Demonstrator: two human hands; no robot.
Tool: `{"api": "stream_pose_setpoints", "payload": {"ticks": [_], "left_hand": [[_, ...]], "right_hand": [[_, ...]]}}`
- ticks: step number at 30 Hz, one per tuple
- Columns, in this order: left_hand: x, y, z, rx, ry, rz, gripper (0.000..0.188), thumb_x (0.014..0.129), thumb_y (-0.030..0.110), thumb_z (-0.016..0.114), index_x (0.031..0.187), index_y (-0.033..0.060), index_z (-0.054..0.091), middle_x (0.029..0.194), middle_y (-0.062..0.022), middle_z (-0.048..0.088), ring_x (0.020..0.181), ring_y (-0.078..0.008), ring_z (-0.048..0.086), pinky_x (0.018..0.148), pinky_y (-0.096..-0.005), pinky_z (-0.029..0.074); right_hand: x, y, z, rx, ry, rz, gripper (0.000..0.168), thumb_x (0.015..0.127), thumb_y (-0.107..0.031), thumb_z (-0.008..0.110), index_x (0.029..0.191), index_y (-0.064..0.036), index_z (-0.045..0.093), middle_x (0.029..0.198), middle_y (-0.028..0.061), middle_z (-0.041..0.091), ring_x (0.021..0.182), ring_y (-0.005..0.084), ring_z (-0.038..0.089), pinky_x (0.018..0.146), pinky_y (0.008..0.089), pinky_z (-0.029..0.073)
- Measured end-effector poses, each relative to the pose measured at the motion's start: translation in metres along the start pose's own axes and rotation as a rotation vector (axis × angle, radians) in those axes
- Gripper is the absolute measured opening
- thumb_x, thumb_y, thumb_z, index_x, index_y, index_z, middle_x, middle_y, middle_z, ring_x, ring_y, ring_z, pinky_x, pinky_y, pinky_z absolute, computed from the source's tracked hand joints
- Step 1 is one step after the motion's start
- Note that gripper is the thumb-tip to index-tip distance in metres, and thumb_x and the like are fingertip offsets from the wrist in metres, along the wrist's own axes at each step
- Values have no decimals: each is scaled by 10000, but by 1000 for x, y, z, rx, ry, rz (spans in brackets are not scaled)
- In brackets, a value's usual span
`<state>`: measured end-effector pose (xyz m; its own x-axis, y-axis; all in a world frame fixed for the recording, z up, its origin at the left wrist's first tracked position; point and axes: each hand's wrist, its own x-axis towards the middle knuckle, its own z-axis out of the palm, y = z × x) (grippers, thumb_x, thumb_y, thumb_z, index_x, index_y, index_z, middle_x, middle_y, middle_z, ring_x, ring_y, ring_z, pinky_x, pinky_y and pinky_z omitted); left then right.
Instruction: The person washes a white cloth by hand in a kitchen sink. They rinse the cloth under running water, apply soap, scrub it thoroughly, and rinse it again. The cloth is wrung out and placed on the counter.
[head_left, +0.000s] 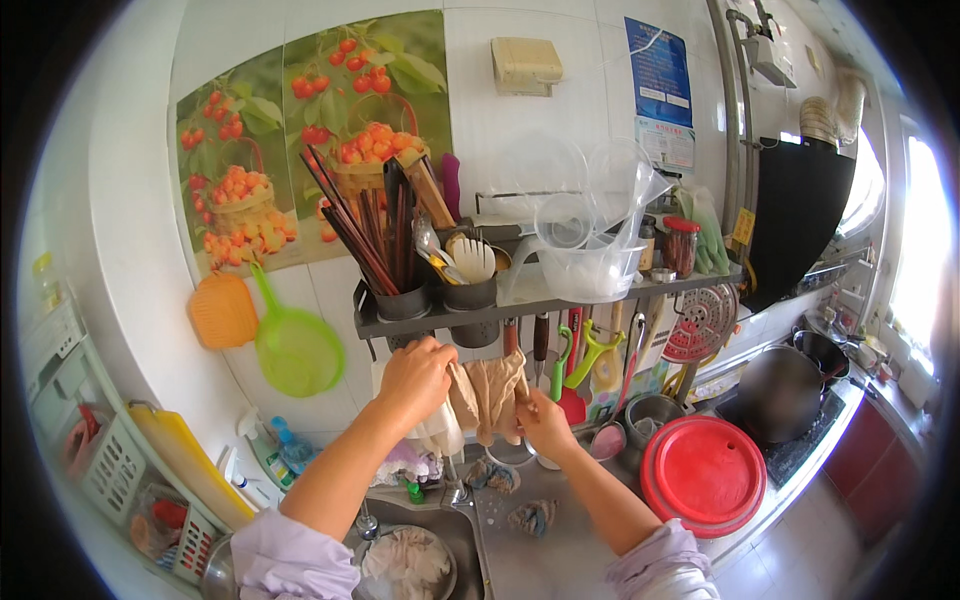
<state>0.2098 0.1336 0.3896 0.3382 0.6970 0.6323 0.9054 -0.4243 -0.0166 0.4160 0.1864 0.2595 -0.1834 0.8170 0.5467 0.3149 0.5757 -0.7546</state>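
A beige-brown cloth (486, 397) hangs in folds just below the front edge of the dark wall shelf (510, 307). My left hand (417, 375) pinches its upper left corner, close under the utensil cups. On its right edge, lower down, my right hand (546, 424) has hold of the fabric between thumb and fingers. A whitish cloth (439, 435) hangs behind my left hand; what it hangs from is hidden. Below, a basin (450, 574) in the sink holds a wet, pale cloth (409, 562). Two scouring pads or small rags (532, 517) lie on the steel counter.
Chopsticks (360, 240) and utensils stand in cups on the shelf, beside clear plastic containers (592, 270). Peelers, ladles and a red spatula (571, 405) hang underneath. A red round lid (703, 476) lies at right, before the stove (802, 442). The faucet (454, 491) rises behind the sink.
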Motion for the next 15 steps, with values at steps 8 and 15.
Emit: {"api": "stream_pose_setpoints", "payload": {"ticks": [8, 15], "left_hand": [[-120, 33, -25, -343, 16, -172, 180, 749, 66, 563, 928, 59, 574, 1003, -101, 505, 903, -274, 509, 765, -344, 422], [-238, 46, 42, -632, -203, -517, 179, 743, 62, 576, 921, 36, 582, 989, -133, 542, 933, -279, 525, 815, -326, 408]], "right_hand": [[-68, -191, -67, 1109, -720, -387, 394, 895, -274, 331, 996, 55, 521, 1052, 151, 500, 985, 241, 462, 880, 356, 339], [-101, -207, -65, 1140, -912, -352, 369, 894, -265, 352, 1005, 44, 521, 1038, 146, 510, 978, 240, 472, 867, 356, 355]]}}
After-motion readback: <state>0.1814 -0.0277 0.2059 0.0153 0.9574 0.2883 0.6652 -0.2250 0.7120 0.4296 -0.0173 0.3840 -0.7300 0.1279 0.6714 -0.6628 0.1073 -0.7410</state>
